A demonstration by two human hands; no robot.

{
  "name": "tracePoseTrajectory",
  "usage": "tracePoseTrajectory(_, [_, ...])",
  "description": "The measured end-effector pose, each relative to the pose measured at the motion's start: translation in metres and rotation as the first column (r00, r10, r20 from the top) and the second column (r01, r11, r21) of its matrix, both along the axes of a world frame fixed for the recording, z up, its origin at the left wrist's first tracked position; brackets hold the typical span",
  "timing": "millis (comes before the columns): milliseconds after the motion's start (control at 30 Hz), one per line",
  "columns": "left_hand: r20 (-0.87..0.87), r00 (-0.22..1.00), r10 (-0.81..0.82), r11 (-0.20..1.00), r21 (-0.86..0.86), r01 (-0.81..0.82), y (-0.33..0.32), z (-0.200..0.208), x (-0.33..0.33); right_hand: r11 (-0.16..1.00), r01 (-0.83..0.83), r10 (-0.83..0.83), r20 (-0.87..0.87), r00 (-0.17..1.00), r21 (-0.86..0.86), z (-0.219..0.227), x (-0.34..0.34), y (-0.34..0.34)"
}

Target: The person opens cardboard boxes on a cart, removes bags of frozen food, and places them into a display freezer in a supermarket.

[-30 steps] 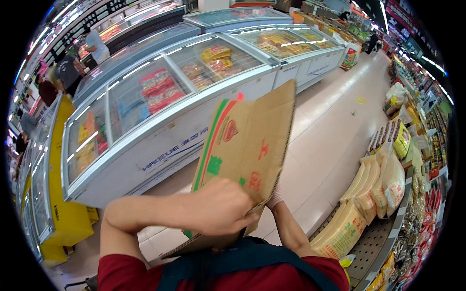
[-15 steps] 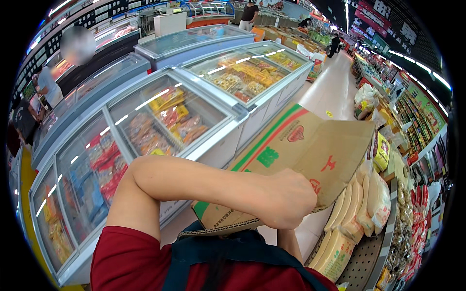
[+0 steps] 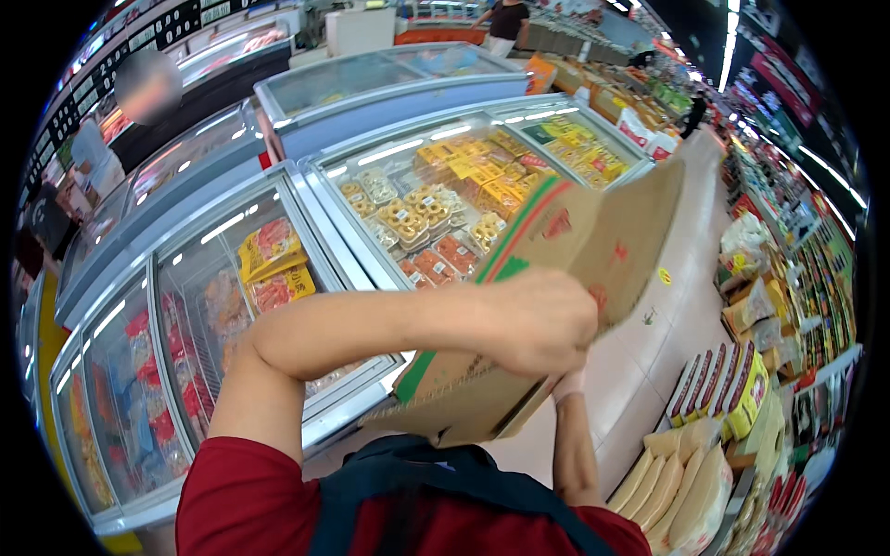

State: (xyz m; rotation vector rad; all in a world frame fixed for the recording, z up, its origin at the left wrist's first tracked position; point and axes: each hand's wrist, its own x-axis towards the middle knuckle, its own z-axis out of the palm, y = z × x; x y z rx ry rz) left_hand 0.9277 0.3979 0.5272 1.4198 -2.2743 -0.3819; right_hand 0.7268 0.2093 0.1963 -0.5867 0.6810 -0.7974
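A brown cardboard box (image 3: 640, 218), with green and red stripes and red print, is held tilted in front of my chest. It looks partly folded, its flaps bent at an angle. My left arm reaches across my body, and my left hand (image 3: 542, 320) is closed in a fist at the box's near edge, gripping the cardboard. My right hand (image 3: 568, 380) comes up from below, against the box's underside just beneath the left one. Its fingers are hidden behind the cardboard and the left hand.
Glass-topped freezers (image 3: 320, 167) with packaged food line the left side. A tiled aisle (image 3: 640, 371) runs ahead. At the right stand bagged goods (image 3: 681, 491), yellow packs (image 3: 742, 398) and stocked shelves (image 3: 820, 278). Several other people, including one in dark clothes (image 3: 508, 23), stand farther off.
My view has swung left and the freezers appear nearer. The box has tilted and folded more, its far flap rising. My right forearm now shows more at the right below the box.
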Motion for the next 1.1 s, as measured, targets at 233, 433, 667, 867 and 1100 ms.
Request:
tracePoseTrajectory(233, [-0.108,0.843,0.527,0.85,0.078,-0.522,-0.106,-0.043,0.109,0.915,-0.404,0.379,-0.344,0.859,-0.001,0.065,0.147,-0.202])
tracePoseTrajectory(433, [-0.196,0.45,0.871,0.49,0.328,-0.807,-0.076,-0.121,0.208,0.564,-0.758,-0.071,-0.933,0.353,-0.329,0.072,0.269,-0.189])
tracePoseTrajectory(667, [-0.82,-0.076,0.567,0.721,0.539,-0.435,0.022,-0.224,0.205,0.345,-0.81,-0.378,-0.86,0.342,-0.474,0.076,0.279,-0.153])
tracePoseTrajectory(867, [0.102,0.463,0.881,0.468,-0.036,-0.883,0.131,-0.318,0.155,0.27,-0.576,-0.267,-0.635,0.725,-0.772,0.098,0.24,-0.077])
tracePoseTrajectory(1100, [-0.047,0.724,0.688,0.687,-0.278,-0.672,0.145,-0.381,0.163,0.42,-0.491,0.023,-0.532,0.846,-0.763,0.107,0.189,0.083])
